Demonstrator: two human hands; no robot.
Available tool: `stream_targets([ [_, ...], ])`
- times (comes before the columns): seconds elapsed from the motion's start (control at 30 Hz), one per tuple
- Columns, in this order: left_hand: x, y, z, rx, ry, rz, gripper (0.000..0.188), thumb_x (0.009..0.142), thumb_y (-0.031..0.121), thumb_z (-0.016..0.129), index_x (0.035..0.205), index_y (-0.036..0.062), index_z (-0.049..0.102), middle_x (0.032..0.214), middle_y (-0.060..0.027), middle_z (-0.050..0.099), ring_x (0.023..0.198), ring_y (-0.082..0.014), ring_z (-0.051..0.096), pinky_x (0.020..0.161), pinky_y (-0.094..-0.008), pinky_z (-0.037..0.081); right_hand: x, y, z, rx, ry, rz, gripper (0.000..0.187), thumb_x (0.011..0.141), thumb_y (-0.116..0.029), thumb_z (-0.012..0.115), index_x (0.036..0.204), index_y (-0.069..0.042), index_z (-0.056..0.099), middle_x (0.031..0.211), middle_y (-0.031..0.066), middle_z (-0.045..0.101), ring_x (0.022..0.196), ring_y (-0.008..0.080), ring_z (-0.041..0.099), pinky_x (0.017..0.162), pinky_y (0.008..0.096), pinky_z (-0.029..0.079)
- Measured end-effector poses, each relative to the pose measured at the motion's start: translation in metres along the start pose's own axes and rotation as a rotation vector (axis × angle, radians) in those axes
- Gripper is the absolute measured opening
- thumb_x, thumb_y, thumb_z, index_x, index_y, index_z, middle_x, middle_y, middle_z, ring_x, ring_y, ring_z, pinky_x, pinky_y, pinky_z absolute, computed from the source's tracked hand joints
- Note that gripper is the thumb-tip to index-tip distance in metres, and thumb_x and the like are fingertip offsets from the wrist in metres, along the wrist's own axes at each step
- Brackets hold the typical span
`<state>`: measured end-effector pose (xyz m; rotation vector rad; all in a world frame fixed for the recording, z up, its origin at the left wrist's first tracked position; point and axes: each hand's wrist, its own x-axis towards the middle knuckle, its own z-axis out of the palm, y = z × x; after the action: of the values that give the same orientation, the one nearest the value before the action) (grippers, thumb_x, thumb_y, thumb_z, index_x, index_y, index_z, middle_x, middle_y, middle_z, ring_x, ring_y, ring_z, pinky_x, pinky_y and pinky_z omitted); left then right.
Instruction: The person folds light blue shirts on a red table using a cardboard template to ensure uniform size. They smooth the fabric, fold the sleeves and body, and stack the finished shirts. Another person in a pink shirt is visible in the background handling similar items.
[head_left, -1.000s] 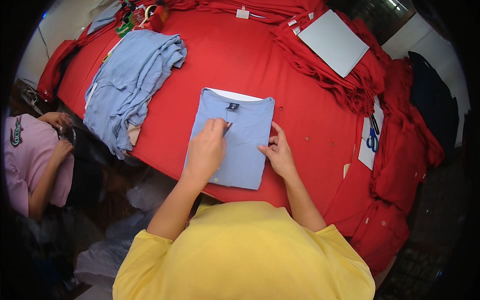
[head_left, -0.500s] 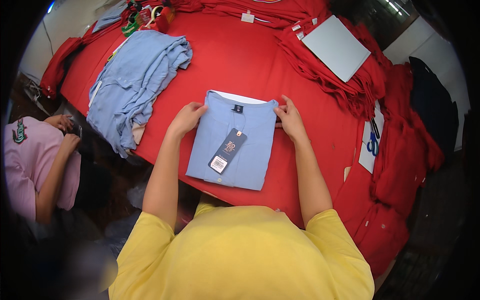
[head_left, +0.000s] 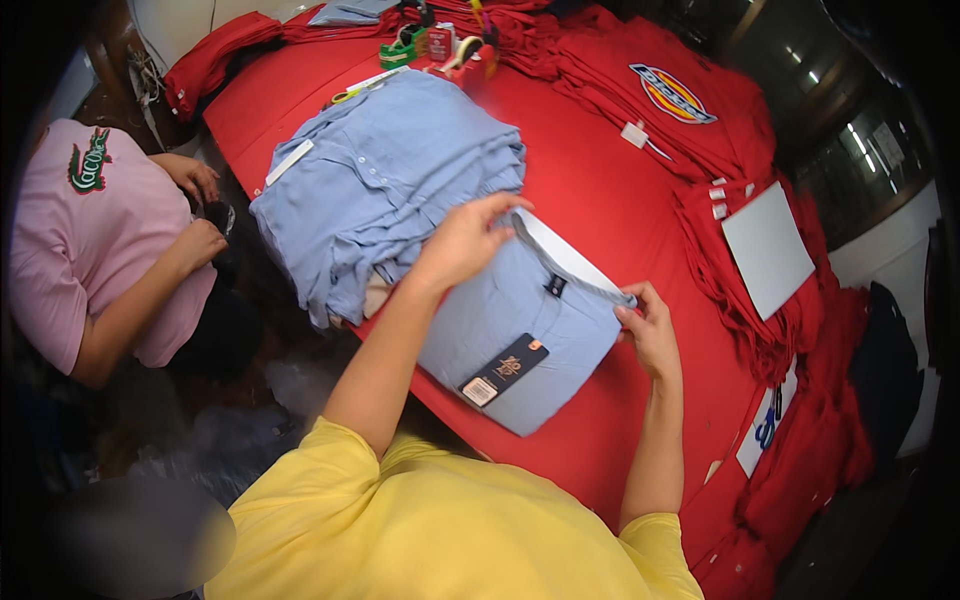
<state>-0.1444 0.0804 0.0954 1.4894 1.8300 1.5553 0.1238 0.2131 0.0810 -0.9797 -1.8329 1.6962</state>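
Note:
A folded light-blue shirt (head_left: pixel 570 345) lies tilted in front of me on the red-covered table. A dark hang tag (head_left: pixel 505 370) rests on its front, and a white board (head_left: pixel 568 247) shows inside the neckline. With thumb and fingers my right hand (head_left: pixel 650 325) pinches the shirt's right shoulder corner. At the left shoulder corner is my left hand (head_left: pixel 465 245), thumb and forefinger apart on either side of the collar edge. Just beyond that hand spreads a loose pile of light-blue shirts (head_left: pixel 390 150), which comes close to the folded one.
Red garments (head_left: pixel 650 80) are heaped along the far side and right. A pale grey board (head_left: pixel 768 250) tops one stack, with blue-handled scissors (head_left: pixel 766 425) nearer me. A tape dispenser (head_left: pixel 403 48) stands at the back. A person in a pink shirt (head_left: pixel 110 250) is at the left.
The view has swung left, so the table appears turned. The folded shirt is now tilted and closer to the blue pile. My left thumb and forefinger have spread at its corner; the right still pinches.

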Motion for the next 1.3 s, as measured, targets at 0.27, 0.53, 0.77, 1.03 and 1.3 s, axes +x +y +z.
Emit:
stream_targets([
  [0.27, 0.051, 0.003, -0.251, 0.468, 0.318, -0.221, 0.038, 0.079, -0.002, 0.058, 0.114, 0.0098, 0.066, 0.102, -0.0137, 0.069, 0.095, -0.0202, 0.064, 0.086, -0.0312, 0.046, 0.156, -0.122, 0.211, -0.019, -0.454, -0.131, 0.019, 0.085, -0.006, 0.063, 0.104, -0.006, 0.057, 0.085, 0.0014, 0.053, 0.072, 0.0104, 0.054, 0.057, 0.0263, 0.05],
  [0.53, 0.134, -0.193, -0.404, 0.88, 0.398, -0.504, 0.031, 0.076, 0.003, 0.055, 0.096, 0.0185, 0.073, 0.097, -0.0161, 0.069, 0.095, -0.0345, 0.065, 0.083, -0.043, 0.05, 0.283, -0.077, 0.452, 0.304, -0.52, 0.149, 0.027, 0.085, 0.005, 0.056, 0.109, -0.002, 0.047, 0.09, 0.0101, 0.054, 0.074, 0.0173, 0.061, 0.056, 0.0316, 0.06],
  [0.77, 0.212, -0.268, -0.444, 0.935, 0.617, -0.422, 0.037, 0.08, 0.004, 0.054, 0.115, 0.0121, 0.065, 0.116, -0.0126, 0.064, 0.109, -0.0336, 0.059, 0.096, -0.0463, 0.044, 0.383, -0.086, 0.553, 0.392, -0.282, 0.092, 0.027, 0.083, 0.01, 0.05, 0.107, -0.002, 0.045, 0.094, 0.0135, 0.054, 0.072, 0.0221, 0.062, 0.057, 0.0357, 0.061],
  [1.03, 0.171, -0.224, -0.359, 0.609, 0.457, -0.109, 0.028, 0.084, 0.009, 0.061, 0.111, 0.0043, 0.063, 0.115, -0.0164, 0.062, 0.107, -0.034, 0.057, 0.092, -0.0415, 0.043, 0.502, -0.086, 0.572, 0.163, -0.21, -0.051, 0.022, 0.08, 0.007, 0.057, 0.102, 0.003, 0.056, 0.087, 0.0176, 0.063, 0.07, 0.0231, 0.067, 0.052, 0.032, 0.057],
  [1.3, 0.023, -0.183, -0.259, 0.546, 0.28, -0.226, 0.034, 0.082, 0.016, 0.067, 0.113, 0.0041, 0.063, 0.116, -0.0127, 0.06, 0.108, -0.0329, 0.054, 0.095, -0.0409, 0.041, 0.413, -0.121, 0.392, -0.674, -0.052, -0.703, 0.023, 0.079, -0.019, 0.067, 0.094, -0.002, 0.065, 0.09, 0.0149, 0.066, 0.088, 0.0339, 0.062, 0.078, 0.0417, 0.048],
])
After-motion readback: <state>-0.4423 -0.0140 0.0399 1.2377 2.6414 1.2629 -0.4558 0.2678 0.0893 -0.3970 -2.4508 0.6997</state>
